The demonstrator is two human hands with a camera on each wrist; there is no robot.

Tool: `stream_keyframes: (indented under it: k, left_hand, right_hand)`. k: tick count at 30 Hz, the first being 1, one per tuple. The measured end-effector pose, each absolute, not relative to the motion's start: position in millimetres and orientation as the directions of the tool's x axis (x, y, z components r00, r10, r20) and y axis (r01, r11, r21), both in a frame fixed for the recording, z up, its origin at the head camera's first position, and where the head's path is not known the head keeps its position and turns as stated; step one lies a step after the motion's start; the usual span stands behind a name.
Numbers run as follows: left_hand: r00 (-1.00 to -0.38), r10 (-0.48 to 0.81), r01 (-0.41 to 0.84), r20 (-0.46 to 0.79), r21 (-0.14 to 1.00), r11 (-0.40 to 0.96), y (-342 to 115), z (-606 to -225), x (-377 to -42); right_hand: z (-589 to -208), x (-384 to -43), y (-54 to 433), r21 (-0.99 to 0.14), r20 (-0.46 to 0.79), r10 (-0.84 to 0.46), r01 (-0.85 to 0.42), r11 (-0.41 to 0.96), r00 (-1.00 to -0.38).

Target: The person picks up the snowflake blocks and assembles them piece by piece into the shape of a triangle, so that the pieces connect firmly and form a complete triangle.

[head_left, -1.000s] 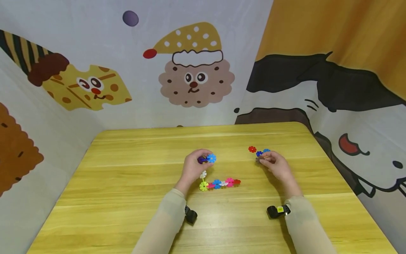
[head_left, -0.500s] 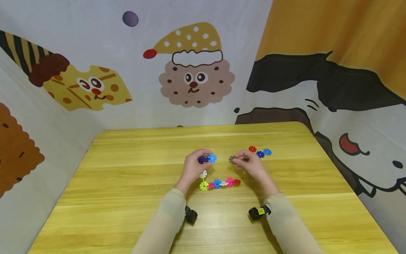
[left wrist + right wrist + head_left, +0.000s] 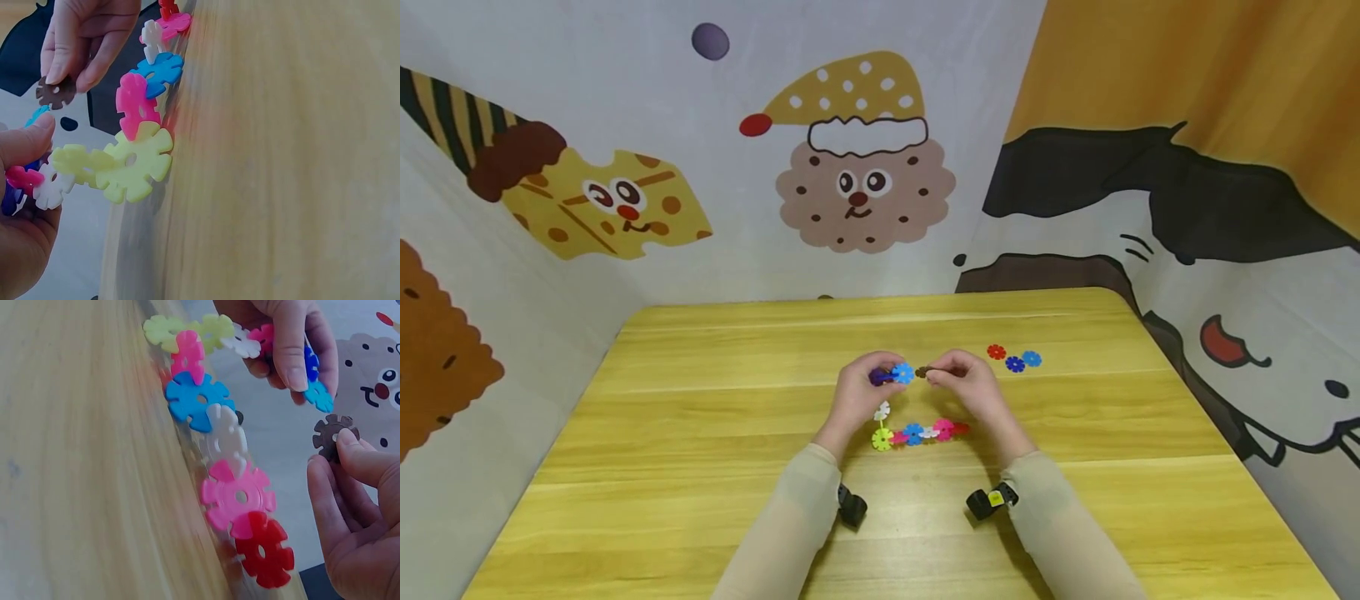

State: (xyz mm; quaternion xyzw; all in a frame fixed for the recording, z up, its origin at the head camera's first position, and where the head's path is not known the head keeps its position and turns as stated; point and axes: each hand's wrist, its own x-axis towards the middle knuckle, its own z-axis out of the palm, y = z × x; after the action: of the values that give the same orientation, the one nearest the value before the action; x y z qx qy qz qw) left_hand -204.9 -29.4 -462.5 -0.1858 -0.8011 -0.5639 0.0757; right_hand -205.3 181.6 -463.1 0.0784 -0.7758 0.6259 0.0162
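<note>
My left hand grips the upper end of a chain of interlocking plastic snowflake discs, near a light blue disc. Below it the chain runs through pink, white and yellow-green discs. From there it turns right along the tabletop, ending in a red disc. Between thumb and fingers my right hand pinches a brown snowflake disc. In the right wrist view a small gap shows between the brown and light blue discs. The left fingers partly hide the dark blue and purple discs.
Three loose discs, one red, one dark blue and one lighter blue, lie beyond my right hand on the wooden table. A cloth printed with cartoon figures hangs behind the table.
My right hand has carried the brown disc leftward, from beside the loose discs to close by the light blue disc. The brown disc has turned edge-on. The left hand has stayed nearly still.
</note>
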Motion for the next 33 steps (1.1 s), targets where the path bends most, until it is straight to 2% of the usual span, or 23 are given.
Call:
stream_keyframes:
  k: [9, 18, 33]
  left_hand:
    - [-0.927, 0.208, 0.363, 0.312, 0.885, 0.292, -31, -462, -205]
    - [-0.928, 0.227, 0.350, 0.295, 0.899, 0.264, -33, -461, -206]
    - [-0.919, 0.253, 0.363, 0.303, 0.899, 0.243, -31, -461, -207]
  right_hand:
    - [-464, -206, 179, -0.955, 0.149, -0.095, -0.168, 0.244, -0.984]
    - [-468, -209, 184, -0.957, 0.166, -0.139, -0.194, 0.218, -0.976]
    - [-467, -211, 190, -0.938, 0.296, -0.231, -0.328, 0.114, -0.927]
